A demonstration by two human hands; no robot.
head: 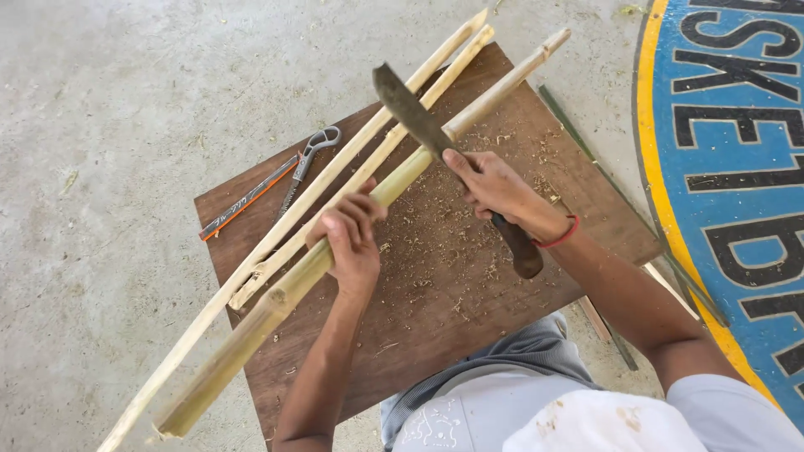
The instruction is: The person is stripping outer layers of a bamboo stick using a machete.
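I count three bamboo pieces, all lying slantwise across the brown wooden board (469, 276), which I take as my landmark. The thickest one, the green bamboo pole (293, 285), runs from beyond the board's near-left edge up past its far corner. My left hand (350, 238) is wrapped around this pole over the middle of the board, fingers curled tight over its top. Just beside it, toward the board's left side, lie two thinner split bamboo strips (335, 180), touching each other for much of their length and reaching off the board at both ends.

One machete (419, 117) is in view. My right hand (494, 186) is clenched on its dark handle above the board's centre, a red band at the wrist, and the blade lies across the pole toward the board's far edge, its edge meeting the bamboo.

On the board's left corner I see one pair of metal pincers (311, 155) and one flat dark strip with an orange edge (247, 198), side by side. One thin green sliver (620, 201) lies along the board's right edge on the concrete floor (100, 125).

No containers show; loose shavings (435, 251) are scattered over the board's surface around both hands.
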